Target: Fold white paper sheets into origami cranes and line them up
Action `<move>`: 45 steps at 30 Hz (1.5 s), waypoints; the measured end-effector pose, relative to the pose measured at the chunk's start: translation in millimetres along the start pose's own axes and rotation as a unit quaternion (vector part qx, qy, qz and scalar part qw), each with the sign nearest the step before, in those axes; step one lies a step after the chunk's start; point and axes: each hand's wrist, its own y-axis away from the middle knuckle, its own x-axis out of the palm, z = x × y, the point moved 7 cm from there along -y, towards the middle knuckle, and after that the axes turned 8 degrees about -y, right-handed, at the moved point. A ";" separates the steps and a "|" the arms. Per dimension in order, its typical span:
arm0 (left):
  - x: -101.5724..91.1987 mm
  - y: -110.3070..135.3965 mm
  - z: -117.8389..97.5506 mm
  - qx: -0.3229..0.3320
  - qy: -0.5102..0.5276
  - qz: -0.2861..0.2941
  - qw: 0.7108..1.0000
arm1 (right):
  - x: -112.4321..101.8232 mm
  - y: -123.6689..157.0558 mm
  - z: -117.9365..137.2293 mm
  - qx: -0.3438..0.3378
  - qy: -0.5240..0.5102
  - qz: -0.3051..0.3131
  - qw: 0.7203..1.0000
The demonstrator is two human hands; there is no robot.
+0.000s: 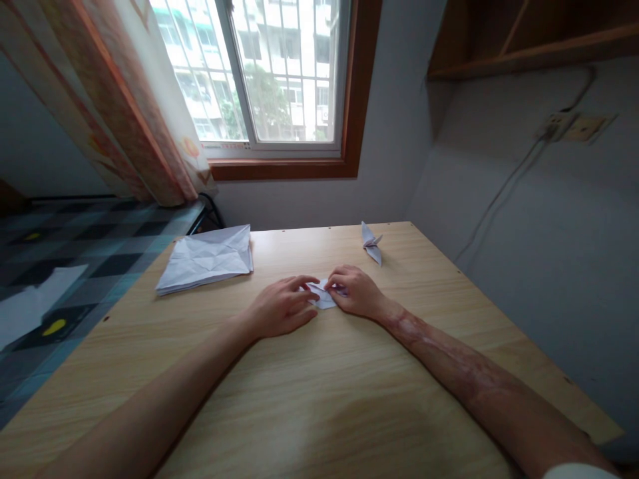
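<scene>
"As your eye starts at the left, what comes first?"

"A flat stack of creased white paper (207, 259), near the left edge of the pale wood-grain tabletop (309, 392). Next, between the two hands, sits a small folded piece of white paper (325, 299). Farther right and farther back, apart from it, lies a winged white paper figure (371, 244)."

"What could spoil things?"

"On the left, too light a touch might let the small piece swivel, setting a crease askew. On the right, too hard a pinch might crumple or tear thin paper, I'd judge."

"And the pose?"

"The left hand (285, 307) lies low, palm down, fingers parted and slightly bent over the small piece's left side, thumb apart and nearer the person. It is loosely spread; I can't tell how firmly it presses. The right hand (357, 291) is curled, its forearm slanting in from the right, thumb and forefinger pinched together on the small piece's right part."
</scene>
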 end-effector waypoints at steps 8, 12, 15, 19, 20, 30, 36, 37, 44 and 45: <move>1.6 -3.7 1.1 0.003 -0.011 -0.015 1.000 | -0.3 0.7 13.1 -0.018 0.014 0.052 0.998; 4.3 -1.7 5.6 -0.020 0.011 -0.015 1.000 | -0.4 0.9 16.0 -0.024 0.015 0.062 0.998; 5.7 -0.3 8.6 -0.032 0.008 -0.013 0.999 | 1.0 0.7 16.9 -0.031 0.028 0.061 0.997; 5.6 1.3 10.9 -0.042 -0.029 -0.020 0.999 | 2.5 0.3 19.6 -0.045 0.061 0.054 0.996; 5.5 1.7 10.9 -0.042 -0.037 -0.021 0.998 | 2.8 0.3 20.4 -0.050 0.068 0.052 0.995; 3.4 4.7 9.9 -0.040 -0.070 -0.030 0.996 | 5.4 1.1 22.0 -0.077 0.074 0.069 0.992; -1.6 8.1 21.6 -0.124 -0.032 -0.067 0.990 | 2.1 0.7 29.4 -0.080 0.064 0.068 0.992; -2.6 8.4 24.0 -0.139 -0.016 -0.075 0.987 | 2.1 0.6 30.0 -0.082 0.063 0.069 0.992; -5.1 6.9 29.3 -0.164 0.071 -0.090 0.980 | 2.9 1.4 24.4 -0.100 0.063 0.053 0.992; -5.6 6.7 27.8 -0.159 0.071 -0.086 0.981 | 3.0 1.8 22.2 -0.100 0.060 0.047 0.992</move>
